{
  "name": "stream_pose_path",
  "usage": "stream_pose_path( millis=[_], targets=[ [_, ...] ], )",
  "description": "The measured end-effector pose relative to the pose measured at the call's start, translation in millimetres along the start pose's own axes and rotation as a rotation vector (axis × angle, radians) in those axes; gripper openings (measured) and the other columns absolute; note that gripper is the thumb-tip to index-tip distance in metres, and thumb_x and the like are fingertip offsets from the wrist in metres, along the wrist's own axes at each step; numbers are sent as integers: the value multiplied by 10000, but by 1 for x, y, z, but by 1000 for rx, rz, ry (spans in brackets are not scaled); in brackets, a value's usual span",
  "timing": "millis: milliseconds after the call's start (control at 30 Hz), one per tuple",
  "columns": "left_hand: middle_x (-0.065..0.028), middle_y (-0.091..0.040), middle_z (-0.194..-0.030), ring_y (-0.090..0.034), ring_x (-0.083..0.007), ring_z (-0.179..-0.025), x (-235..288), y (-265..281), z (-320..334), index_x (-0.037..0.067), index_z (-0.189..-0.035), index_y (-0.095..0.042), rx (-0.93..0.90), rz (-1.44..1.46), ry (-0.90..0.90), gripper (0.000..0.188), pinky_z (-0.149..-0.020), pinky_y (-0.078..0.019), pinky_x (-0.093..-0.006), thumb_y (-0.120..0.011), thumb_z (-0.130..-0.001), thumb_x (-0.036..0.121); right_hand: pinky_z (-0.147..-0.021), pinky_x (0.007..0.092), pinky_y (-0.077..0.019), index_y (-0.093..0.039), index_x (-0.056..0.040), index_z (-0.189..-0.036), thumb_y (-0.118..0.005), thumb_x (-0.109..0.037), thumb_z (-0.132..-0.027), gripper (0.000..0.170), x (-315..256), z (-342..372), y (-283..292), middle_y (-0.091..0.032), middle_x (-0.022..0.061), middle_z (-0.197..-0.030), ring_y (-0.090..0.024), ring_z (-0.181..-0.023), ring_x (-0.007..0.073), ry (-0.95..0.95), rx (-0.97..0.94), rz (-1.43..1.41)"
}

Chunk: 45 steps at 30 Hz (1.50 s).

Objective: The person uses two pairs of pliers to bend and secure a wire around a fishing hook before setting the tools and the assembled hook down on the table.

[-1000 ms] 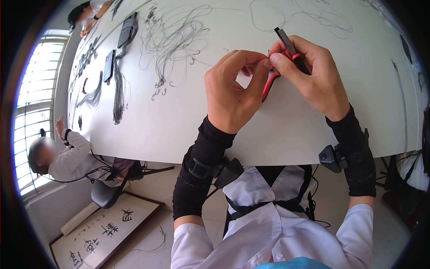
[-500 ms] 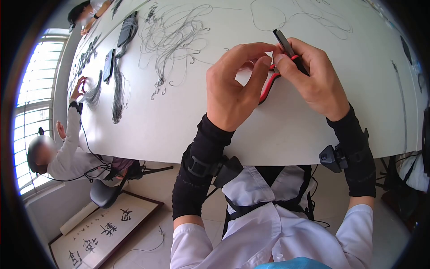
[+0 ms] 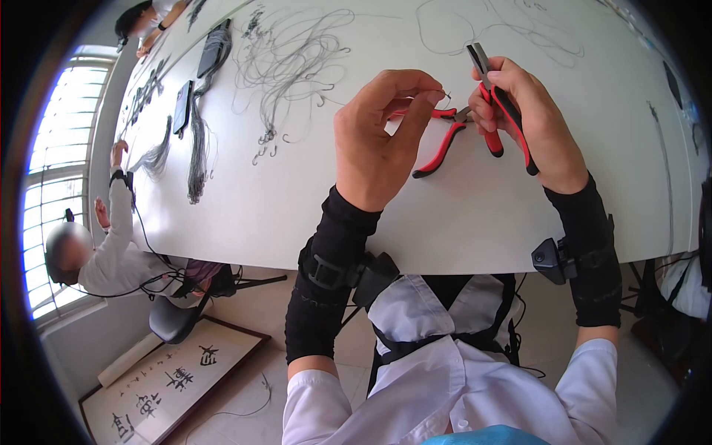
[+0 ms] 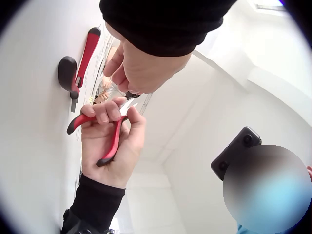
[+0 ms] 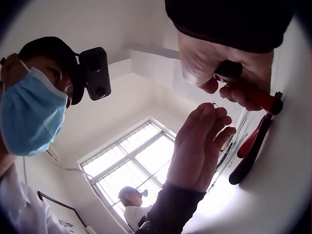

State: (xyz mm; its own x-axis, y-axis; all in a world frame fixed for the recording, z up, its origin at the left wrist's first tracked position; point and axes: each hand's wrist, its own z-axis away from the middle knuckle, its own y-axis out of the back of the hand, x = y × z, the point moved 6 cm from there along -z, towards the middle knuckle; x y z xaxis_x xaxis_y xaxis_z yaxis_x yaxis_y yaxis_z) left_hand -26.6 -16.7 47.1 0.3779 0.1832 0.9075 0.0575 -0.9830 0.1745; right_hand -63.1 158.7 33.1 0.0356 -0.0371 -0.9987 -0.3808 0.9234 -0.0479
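Observation:
In the head view my left hand [image 3: 382, 133] pinches a small dark fish hook [image 3: 447, 95] between thumb and forefinger, its tip poking out beyond them. My right hand [image 3: 535, 122] holds pliers [image 3: 480, 61] with red and black handles, jaws pointing up and away from me, a short gap from the left fingertips. In the left wrist view these handles spread apart in the right palm. A second pair of pliers [image 3: 443, 150] with red handles lies on the table between and below the hands, partly hidden behind the left fingers.
Tangled fishing line [image 3: 297, 63] with several hooks lies on the white table [image 3: 475, 222] beyond my left hand. Farther left are a dark phone-like slab [image 3: 182, 107] and bundles of line [image 3: 197, 159]. Another person [image 3: 107, 256] sits at the left edge.
My hands have drawn apart, the left slightly leftward. The right hand has shifted its grip so the pliers' handles now spread. More of the pliers on the table shows. The seated person's arm reaches forward.

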Motion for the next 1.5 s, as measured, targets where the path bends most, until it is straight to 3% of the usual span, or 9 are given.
stream_pose_path(
  millis=[167,267,533,633,733,833,900,1233,1500],
  targets=[
    [-85,-729,-965,-705,-158,-873,-3,4,-1,-20,-1043,-700,39,36,1,132,-829,-561,-279,-660,-917,-21,-772,270,-452,-508,-48,-1240,-370,-291,-1089,317,-14,5,-11,-574,53,-846,-564,-840,134,-40,-8,18],
    [-87,-735,-979,-697,-147,-870,-2,8,-3,-27,-1030,-710,52,-18,-25,120,-824,-555,-268,-680,-913,-28,-684,246,-466,-543,-80,-1192,-363,-250,-1115,259,-10,2,-14,-594,38,-851,-561,-719,100,82,-44,78],
    [-63,-728,-873,-641,-147,-752,1,10,-4,14,-966,-742,119,-82,-65,99,-722,-522,-272,-724,-868,12,-800,302,-538,-536,7,-1157,-366,-117,-1080,225,-9,7,-10,-608,110,-930,-632,-780,165,73,-65,351],
    [-61,-726,-869,-640,-144,-750,2,10,-4,17,-963,-743,122,-104,-102,99,-717,-519,-272,-727,-866,13,-854,327,-543,-548,16,-1175,-356,-151,-1086,269,-8,8,-5,-621,112,-947,-644,-843,194,15,-90,130],
    [-88,-746,-998,-703,-137,-904,6,10,-4,-33,-1026,-717,61,-179,-87,119,-860,-557,-266,-724,-908,-26,-890,343,-531,-552,-2,-1233,-350,-255,-1101,350,-11,7,-7,-637,100,-965,-643,-908,204,-89,-128,-186],
    [-62,-722,-870,-636,-146,-749,5,11,-5,19,-957,-742,132,-113,-116,95,-706,-514,-271,-725,-864,9,-913,364,-511,-551,-30,-1287,-323,-398,-1103,471,-15,8,-15,-629,82,-944,-630,-942,201,-157,-154,-335],
    [-77,-737,-953,-679,-146,-843,9,13,-3,-16,-1007,-724,98,-170,-140,110,-810,-540,-272,-715,-898,-20,-913,391,-503,-544,-29,-1286,-296,-418,-1104,496,-18,13,-23,-600,70,-898,-612,-923,203,-234,-160,-415],
    [-117,-746,-979,-721,-169,-933,8,14,-3,-48,-1051,-703,103,-74,-87,136,-895,-566,-276,-686,-917,-59,-749,345,-503,-567,-42,-1209,-338,-371,-1080,421,-5,9,-14,-627,92,-826,-593,-743,195,-232,-158,-267],
    [-111,-745,-977,-720,-160,-927,8,13,-3,-49,-1051,-703,99,-65,-99,140,-882,-565,-271,-678,-915,-74,-630,234,-419,-609,-36,-1127,-454,-273,-1096,284,-16,9,-24,-523,1,-755,-476,-675,89,104,-64,189]
  ],
)
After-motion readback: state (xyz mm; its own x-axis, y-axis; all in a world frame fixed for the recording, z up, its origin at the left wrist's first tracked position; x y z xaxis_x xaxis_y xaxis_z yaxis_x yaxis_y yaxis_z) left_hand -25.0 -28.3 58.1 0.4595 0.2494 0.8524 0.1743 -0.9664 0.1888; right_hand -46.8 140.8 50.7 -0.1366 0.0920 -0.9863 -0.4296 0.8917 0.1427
